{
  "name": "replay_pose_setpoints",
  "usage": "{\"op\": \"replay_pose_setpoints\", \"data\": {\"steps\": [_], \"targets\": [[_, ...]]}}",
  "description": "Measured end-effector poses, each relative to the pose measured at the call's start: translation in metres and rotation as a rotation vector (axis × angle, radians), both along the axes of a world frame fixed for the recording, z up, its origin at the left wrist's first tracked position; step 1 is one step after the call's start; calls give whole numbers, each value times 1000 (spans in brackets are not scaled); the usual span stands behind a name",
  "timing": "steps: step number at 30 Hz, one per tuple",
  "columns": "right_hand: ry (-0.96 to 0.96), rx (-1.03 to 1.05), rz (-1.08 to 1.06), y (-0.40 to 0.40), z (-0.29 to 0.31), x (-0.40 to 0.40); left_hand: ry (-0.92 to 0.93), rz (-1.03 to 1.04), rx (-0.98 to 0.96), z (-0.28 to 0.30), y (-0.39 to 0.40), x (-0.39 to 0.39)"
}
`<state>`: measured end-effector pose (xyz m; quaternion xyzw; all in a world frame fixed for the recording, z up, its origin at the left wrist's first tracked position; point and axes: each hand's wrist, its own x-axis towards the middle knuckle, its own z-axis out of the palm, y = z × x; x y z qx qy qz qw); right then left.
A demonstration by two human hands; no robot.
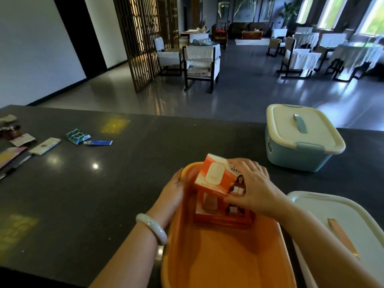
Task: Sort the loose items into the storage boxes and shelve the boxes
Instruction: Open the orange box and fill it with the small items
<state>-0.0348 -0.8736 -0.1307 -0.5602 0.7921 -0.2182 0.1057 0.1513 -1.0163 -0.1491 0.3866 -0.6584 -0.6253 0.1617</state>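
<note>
An open orange storage box (224,258) stands on the dark counter in front of me. My right hand (252,188) grips an orange and white carton (216,173), tilted over the box's far end. Under it a second, similar carton (220,213) lies inside the box. My left hand (172,194) holds the box's left rim, fingers over the edge. Loose items lie at the far left: a green packet (77,136), a blue and white tube (98,143), a white sachet (45,146), a pink card (10,154) and a pen (15,166).
A closed light blue box with a white lid (301,138) stands at the counter's far right. A white lid with an orange handle (340,229) lies right of the orange box. Beyond the counter are chairs, covered tables and a wooden screen.
</note>
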Motion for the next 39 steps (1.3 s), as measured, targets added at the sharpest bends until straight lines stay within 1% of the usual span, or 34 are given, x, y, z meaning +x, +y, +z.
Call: {"op": "replay_pose_setpoints", "data": {"steps": [4,6,12,17,22,30,39], "targets": [[48,211,154,-8,-6,2,-53,80,-1,-5,-2,-3],[98,277,182,-12,-12,3,-98,119,-30,-6,-2,-5],[142,335,158,-21,-23,3,-175,130,-67,-8,0,-8],[148,319,133,-21,-27,6,-144,142,-87,-8,2,-7],[139,307,99,-17,-31,11,-162,143,-99,-14,-2,-9],[286,270,112,-21,-36,21,-210,146,-100,-16,-3,-9],[283,250,103,-23,-40,19,-217,168,-112,-17,-5,-11]]}}
